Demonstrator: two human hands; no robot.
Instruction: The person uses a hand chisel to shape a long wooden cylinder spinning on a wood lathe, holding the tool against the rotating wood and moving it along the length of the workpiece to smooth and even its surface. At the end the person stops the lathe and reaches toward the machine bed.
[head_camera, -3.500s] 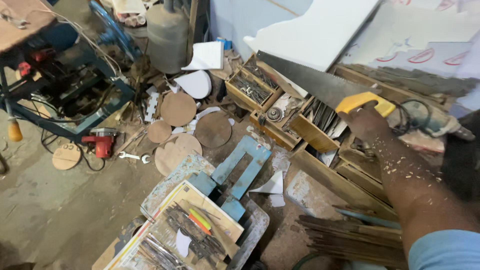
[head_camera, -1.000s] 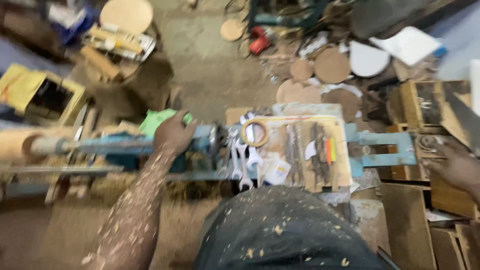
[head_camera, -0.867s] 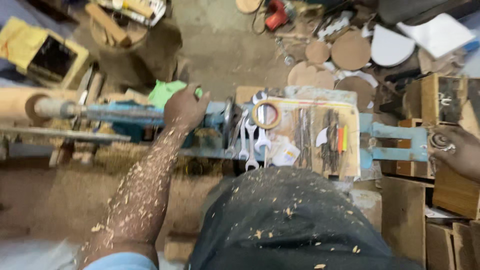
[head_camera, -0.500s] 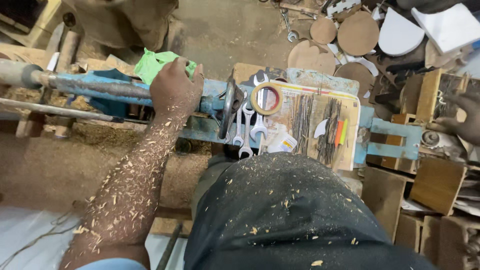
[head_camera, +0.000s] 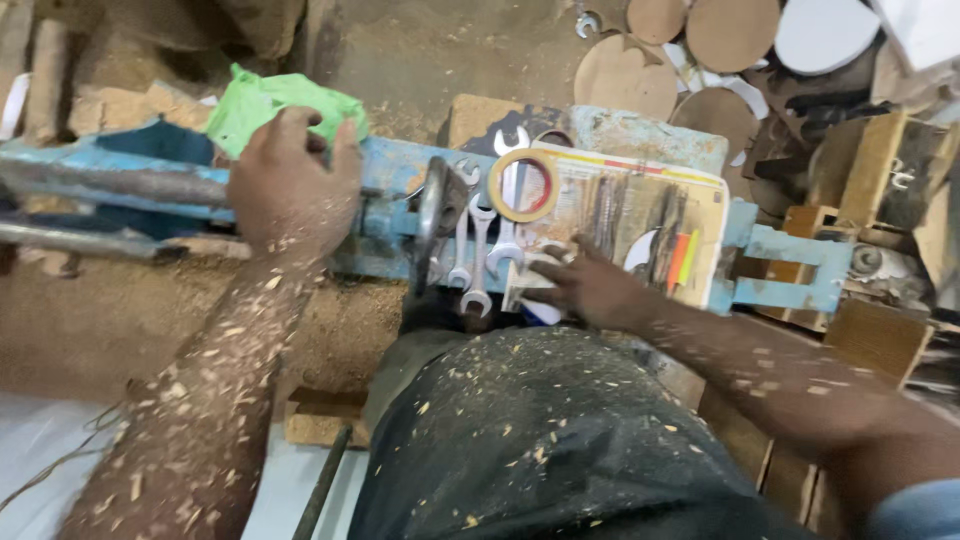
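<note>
Left hand: the left hand (head_camera: 290, 185) lay palm down on the blue lathe bed (head_camera: 390, 215), its fingers (head_camera: 345, 150) curled over the far edge and closed around the frame; the forearm was flecked with wood shavings.
Green cloth: a crumpled green cloth (head_camera: 265, 100) sat just beyond the left hand, touching the fingertips, on the far side of the bed.
Right hand: the right hand (head_camera: 590, 290) reached in from the right, fingers (head_camera: 545, 262) half spread and loosely open, resting at the near left corner of the tool board; whether they pinched anything could not be told because of blur.
Wrenches: several silver open-ended wrenches (head_camera: 480, 250) lay side by side on the bed, between the two hands and just beside the right fingertips.
Tape roll: a tan tape roll (head_camera: 523, 185) lay flat, overlapping the upper ends of the wrenches and the left edge of the board.
Handwheel: a dark metal handwheel (head_camera: 430, 225) stood on edge just left of the wrenches.
Tool board: a flat yellowish board (head_camera: 700, 200) carrying thin dark tools and a few coloured pencils rested on the right part of the bed.
Steel bars: two grey steel bars (head_camera: 100, 185) ran left from under the left hand.
Lap: dark trousers (head_camera: 540, 440) dusted with sawdust filled the lower centre.
Floor beyond: round wooden discs (head_camera: 730, 30) and wooden boxes (head_camera: 880, 170) lay at the upper right.
</note>
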